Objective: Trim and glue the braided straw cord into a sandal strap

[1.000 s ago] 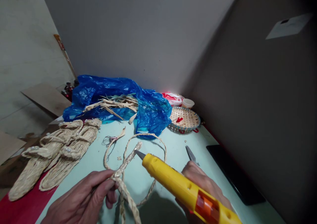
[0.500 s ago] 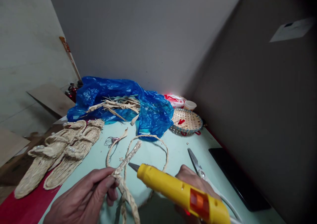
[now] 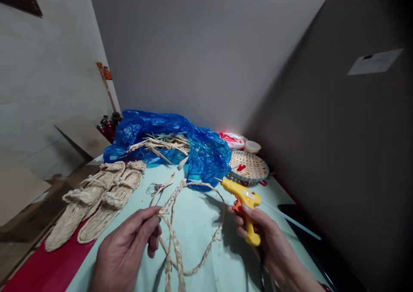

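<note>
Between thumb and fingers, my left hand [image 3: 129, 244] pinches a braided straw cord [image 3: 177, 192], its short thick end pointing up and away. The rest of the braid hangs down and loops across the table. My right hand [image 3: 258, 225] grips a yellow hot glue gun [image 3: 240, 193] by its handle, fingers at the orange trigger. The gun's nozzle points left, apart from the cord, and a clear glue stick [image 3: 292, 221] sticks out of its back.
Woven straw sandals [image 3: 111, 201] lie at the left on red cloth [image 3: 61, 264]. A blue plastic bag [image 3: 206, 154] with dry straw [image 3: 169, 143], a woven basket [image 3: 250, 167] and a white cup [image 3: 252, 146] stand behind. A black flat object [image 3: 318, 244] lies at the right.
My right hand has drawn the glue gun away from the braid, up and to the right, and turned it side-on. My left hand still holds the cord. The view has tilted upward.
</note>
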`<state>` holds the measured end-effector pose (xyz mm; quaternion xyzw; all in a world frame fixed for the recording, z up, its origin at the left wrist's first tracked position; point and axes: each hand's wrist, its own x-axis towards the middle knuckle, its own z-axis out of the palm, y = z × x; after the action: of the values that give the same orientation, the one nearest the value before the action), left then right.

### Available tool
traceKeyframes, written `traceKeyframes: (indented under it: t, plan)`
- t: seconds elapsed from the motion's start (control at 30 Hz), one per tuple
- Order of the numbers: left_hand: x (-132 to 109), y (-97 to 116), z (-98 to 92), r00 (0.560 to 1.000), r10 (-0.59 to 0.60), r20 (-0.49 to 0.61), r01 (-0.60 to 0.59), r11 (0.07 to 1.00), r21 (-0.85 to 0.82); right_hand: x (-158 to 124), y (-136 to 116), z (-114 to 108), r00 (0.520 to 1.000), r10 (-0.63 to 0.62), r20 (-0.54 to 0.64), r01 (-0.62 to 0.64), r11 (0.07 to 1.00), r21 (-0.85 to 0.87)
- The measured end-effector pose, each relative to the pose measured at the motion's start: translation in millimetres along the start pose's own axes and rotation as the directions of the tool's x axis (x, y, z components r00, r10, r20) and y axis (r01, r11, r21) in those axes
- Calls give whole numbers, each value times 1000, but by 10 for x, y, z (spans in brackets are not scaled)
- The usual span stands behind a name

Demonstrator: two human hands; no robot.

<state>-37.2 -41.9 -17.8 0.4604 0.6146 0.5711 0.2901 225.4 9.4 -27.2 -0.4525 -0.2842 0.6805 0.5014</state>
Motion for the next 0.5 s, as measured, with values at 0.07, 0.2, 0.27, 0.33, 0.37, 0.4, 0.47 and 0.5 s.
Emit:
traceKeyframes:
  t: [0.07,0.2,0.27,0.33,0.37,0.4,0.47,0.5]
  plan:
    - [-15,-24,-2,996,-56,70,61,995,-75,-1,4,-74,998,25,-61,-30,996,-83]
    - [-95,34,24,991,-135,24,137,984,-111,29,8,-230,993,95,-76,-108,976,-187]
    - [-127,74,38,989,-144,29,146,981,-129,34,11,-267,994,93,-59,-104,967,-233]
    - [-140,90,50,987,-154,52,160,975,-151,18,9,-257,996,80,-34,-86,953,-290]
    - [-141,87,55,985,-165,58,173,972,-157,6,7,-238,996,81,-21,-84,944,-319]
    - [-137,80,59,985,-165,57,172,974,-146,-5,5,-217,996,89,-6,-85,932,-353]
    - [-121,56,62,992,-114,48,118,989,-85,-15,-2,-185,995,101,14,-84,887,-455]
    - [-112,45,60,997,-68,46,70,996,-47,-11,-9,-184,995,99,19,-75,853,-516]
